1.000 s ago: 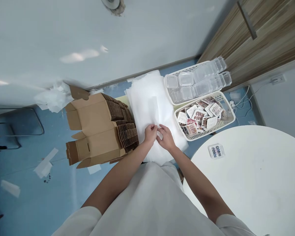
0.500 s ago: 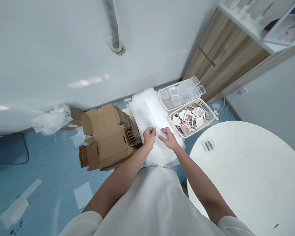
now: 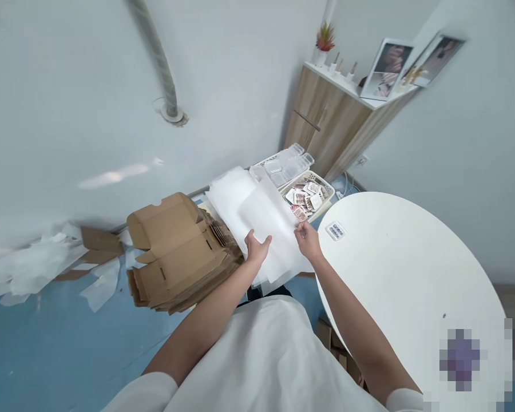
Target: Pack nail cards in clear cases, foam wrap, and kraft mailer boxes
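Note:
My right hand (image 3: 308,240) pinches the right edge of a thin, translucent white foam sheet (image 3: 269,209). Over the sheet's lower left part is my left hand (image 3: 257,249), thumb and fingers spread apart and gripping nothing. Beneath the lifted sheet lies a pile of similar white sheets (image 3: 228,187). To the left of the pile, flattened brown cardboard boxes (image 3: 178,229) are stacked. Behind the sheets stands a white basket of clear plastic cases (image 3: 283,166). A second white basket holds small packs (image 3: 304,197) with printed cards, partly covered by the sheet.
A round white table (image 3: 390,257) is at my right, with a small clear case (image 3: 335,230) of dark pieces near its edge. A wood-grain cabinet (image 3: 330,114) stands at the back. Scrap wrapping (image 3: 34,263) lies on the floor at left.
My hands have moved apart. The right one has drawn the sheet's edge to the right, while the left one has opened from a pinch. The camera view has turned right.

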`<state>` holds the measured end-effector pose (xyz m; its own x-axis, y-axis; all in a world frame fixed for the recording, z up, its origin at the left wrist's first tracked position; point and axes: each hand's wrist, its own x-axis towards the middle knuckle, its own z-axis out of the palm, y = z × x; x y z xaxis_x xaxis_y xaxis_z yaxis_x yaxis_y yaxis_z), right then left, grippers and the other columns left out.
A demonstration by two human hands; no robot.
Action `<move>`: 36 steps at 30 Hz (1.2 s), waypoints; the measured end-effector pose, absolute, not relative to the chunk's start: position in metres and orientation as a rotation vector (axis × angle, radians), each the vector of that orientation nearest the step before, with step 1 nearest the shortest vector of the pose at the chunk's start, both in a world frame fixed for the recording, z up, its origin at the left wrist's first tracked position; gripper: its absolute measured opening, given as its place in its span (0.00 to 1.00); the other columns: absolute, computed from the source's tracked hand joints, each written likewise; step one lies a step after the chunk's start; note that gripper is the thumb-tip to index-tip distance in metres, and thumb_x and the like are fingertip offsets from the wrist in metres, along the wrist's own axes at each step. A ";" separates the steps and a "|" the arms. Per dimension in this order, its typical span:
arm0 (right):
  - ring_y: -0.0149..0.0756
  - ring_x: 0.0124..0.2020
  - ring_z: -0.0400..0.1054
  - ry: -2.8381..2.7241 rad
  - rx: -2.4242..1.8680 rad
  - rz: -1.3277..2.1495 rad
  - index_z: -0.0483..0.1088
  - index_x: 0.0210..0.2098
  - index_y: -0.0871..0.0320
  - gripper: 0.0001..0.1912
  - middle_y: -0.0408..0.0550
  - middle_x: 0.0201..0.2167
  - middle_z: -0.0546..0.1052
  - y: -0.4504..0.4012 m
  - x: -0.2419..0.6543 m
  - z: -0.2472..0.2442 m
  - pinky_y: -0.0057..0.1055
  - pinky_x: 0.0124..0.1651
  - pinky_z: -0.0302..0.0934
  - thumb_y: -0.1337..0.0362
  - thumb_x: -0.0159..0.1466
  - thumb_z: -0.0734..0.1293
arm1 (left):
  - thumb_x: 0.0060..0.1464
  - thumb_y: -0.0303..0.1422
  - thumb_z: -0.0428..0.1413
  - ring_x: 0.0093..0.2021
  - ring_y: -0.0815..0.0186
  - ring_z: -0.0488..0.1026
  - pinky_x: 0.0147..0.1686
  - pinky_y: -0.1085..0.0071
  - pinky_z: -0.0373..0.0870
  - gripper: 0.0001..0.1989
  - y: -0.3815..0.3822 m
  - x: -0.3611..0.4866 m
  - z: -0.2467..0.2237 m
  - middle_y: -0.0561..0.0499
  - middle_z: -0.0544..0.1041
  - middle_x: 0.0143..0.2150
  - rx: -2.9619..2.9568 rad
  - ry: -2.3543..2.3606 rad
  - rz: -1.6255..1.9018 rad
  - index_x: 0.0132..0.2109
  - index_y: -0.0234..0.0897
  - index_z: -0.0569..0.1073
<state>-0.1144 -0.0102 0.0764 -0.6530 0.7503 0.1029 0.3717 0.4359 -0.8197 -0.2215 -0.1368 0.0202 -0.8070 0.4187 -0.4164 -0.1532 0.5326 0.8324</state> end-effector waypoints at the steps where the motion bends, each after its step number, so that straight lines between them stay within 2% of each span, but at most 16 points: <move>1: 0.33 0.31 0.62 -2.185 -0.955 1.100 0.58 0.25 0.56 0.03 0.44 0.29 0.67 -0.010 -0.105 0.079 0.30 0.34 0.56 0.65 0.55 0.57 | 0.47 0.48 0.53 0.61 0.56 0.51 0.54 0.63 0.57 0.39 -0.135 -0.217 0.020 0.37 0.46 0.62 0.235 2.159 1.209 0.60 0.37 0.45; 4: 0.32 0.31 0.61 -2.002 -1.050 1.117 0.59 0.26 0.56 0.04 0.44 0.29 0.66 -0.009 -0.073 0.086 0.30 0.35 0.58 0.63 0.55 0.57 | 0.44 0.52 0.52 0.62 0.54 0.47 0.54 0.63 0.57 0.46 -0.128 -0.204 0.023 0.36 0.42 0.64 0.310 2.057 1.081 0.61 0.36 0.39; 7: 0.30 0.30 0.60 -1.824 -1.180 1.197 0.61 0.29 0.56 0.04 0.44 0.30 0.66 -0.012 -0.038 0.088 0.31 0.35 0.61 0.62 0.56 0.58 | 0.43 0.53 0.53 0.62 0.55 0.50 0.51 0.63 0.61 0.49 -0.118 -0.189 0.027 0.35 0.46 0.64 0.386 1.901 1.032 0.62 0.35 0.37; 9: 0.30 0.30 0.60 -1.706 -1.265 1.226 0.63 0.31 0.56 0.06 0.44 0.31 0.66 -0.015 -0.013 0.087 0.33 0.36 0.64 0.60 0.55 0.59 | 0.44 0.49 0.54 0.59 0.57 0.57 0.49 0.65 0.63 0.44 -0.110 -0.175 0.029 0.37 0.54 0.61 0.467 1.791 1.037 0.61 0.37 0.43; 12: 0.30 0.30 0.60 -1.517 -1.409 1.182 0.65 0.33 0.56 0.09 0.45 0.32 0.66 -0.019 0.026 0.081 0.34 0.36 0.65 0.59 0.54 0.61 | 0.45 0.38 0.56 0.49 0.60 0.68 0.44 0.67 0.67 0.29 -0.095 -0.150 0.031 0.42 0.69 0.51 0.587 1.635 1.060 0.54 0.37 0.59; 15: 0.30 0.30 0.61 -1.356 -1.523 1.114 0.66 0.35 0.57 0.12 0.46 0.31 0.68 -0.022 0.068 0.073 0.35 0.38 0.65 0.58 0.54 0.61 | 0.44 0.30 0.55 0.38 0.63 0.73 0.36 0.68 0.69 0.19 -0.078 -0.120 0.030 0.45 0.75 0.40 0.636 1.519 1.074 0.46 0.34 0.66; 18: 0.33 0.32 0.64 -1.276 -1.595 1.084 0.67 0.40 0.57 0.16 0.48 0.34 0.70 -0.025 0.112 0.066 0.35 0.38 0.64 0.57 0.56 0.59 | 0.43 0.28 0.55 0.33 0.66 0.73 0.35 0.69 0.69 0.19 -0.061 -0.089 0.026 0.47 0.75 0.35 0.691 1.523 1.075 0.46 0.33 0.66; 23: 0.35 0.34 0.65 -1.280 -1.746 1.042 0.66 0.46 0.57 0.20 0.51 0.42 0.70 -0.029 0.180 0.046 0.35 0.37 0.63 0.58 0.55 0.59 | 0.42 0.27 0.56 0.31 0.69 0.72 0.35 0.71 0.68 0.22 -0.038 -0.046 0.012 0.50 0.74 0.33 0.866 1.569 1.002 0.48 0.34 0.64; 28: 0.35 0.34 0.64 -1.401 -1.847 0.981 0.63 0.50 0.58 0.22 0.51 0.43 0.68 -0.025 0.226 0.015 0.37 0.43 0.62 0.62 0.55 0.58 | 0.42 0.29 0.57 0.31 0.69 0.71 0.37 0.70 0.66 0.23 -0.020 -0.013 0.000 0.51 0.73 0.32 1.044 1.706 0.823 0.49 0.34 0.64; 36: 0.41 0.45 0.61 -1.730 -2.042 0.830 0.58 0.54 0.58 0.25 0.53 0.44 0.65 -0.015 0.258 -0.016 0.36 0.47 0.59 0.68 0.57 0.57 | 0.45 0.29 0.54 0.33 0.67 0.70 0.38 0.70 0.65 0.22 -0.002 0.024 -0.013 0.53 0.70 0.30 1.301 1.843 0.526 0.50 0.35 0.63</move>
